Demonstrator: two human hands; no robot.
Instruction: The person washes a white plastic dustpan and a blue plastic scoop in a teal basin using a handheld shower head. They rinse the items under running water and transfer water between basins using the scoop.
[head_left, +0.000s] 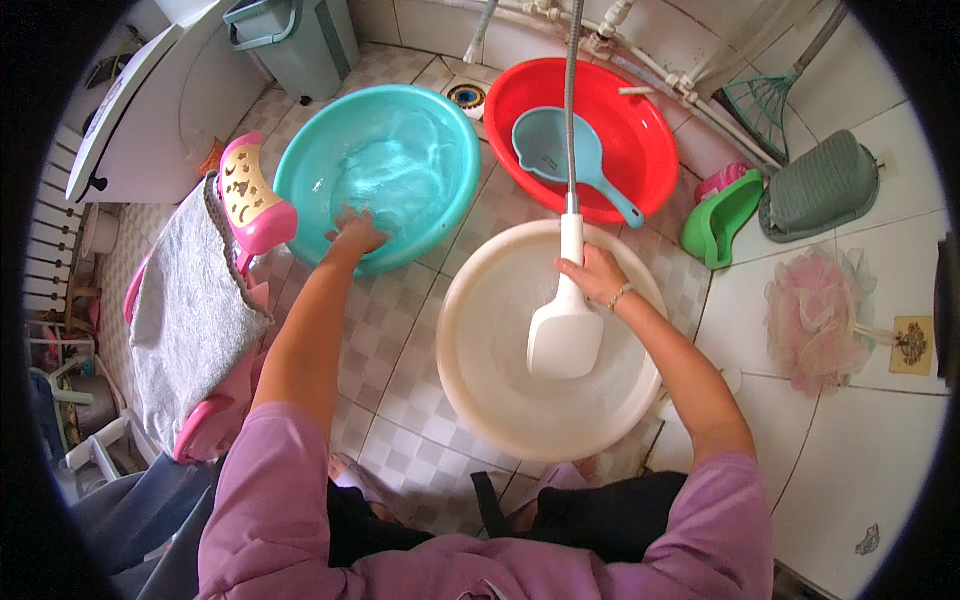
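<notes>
My left hand (361, 231) is at the near rim of the turquoise basin (300, 139), which has water in it; its fingers are apart and hold nothing. My right hand (596, 274) is closed around the handle of a white shower head (566, 341) on a metal hose (571, 97). The shower head is over a cream basin (450, 375), its spray face turned downward out of sight. Whether water runs from it, I cannot tell. Behind stands a red basin (656, 127) with a blue plastic dipper (551, 142) lying in it.
A grey towel (187, 315) lies over a pink plastic chair or seat (259, 225) at the left. A grey bin (311, 60) stands at the back, near a floor drain (466, 96). Along the right wall are a green plastic potty-like item (716, 221), a washboard-like grey item (821, 187) and mesh bath puffs (814, 322).
</notes>
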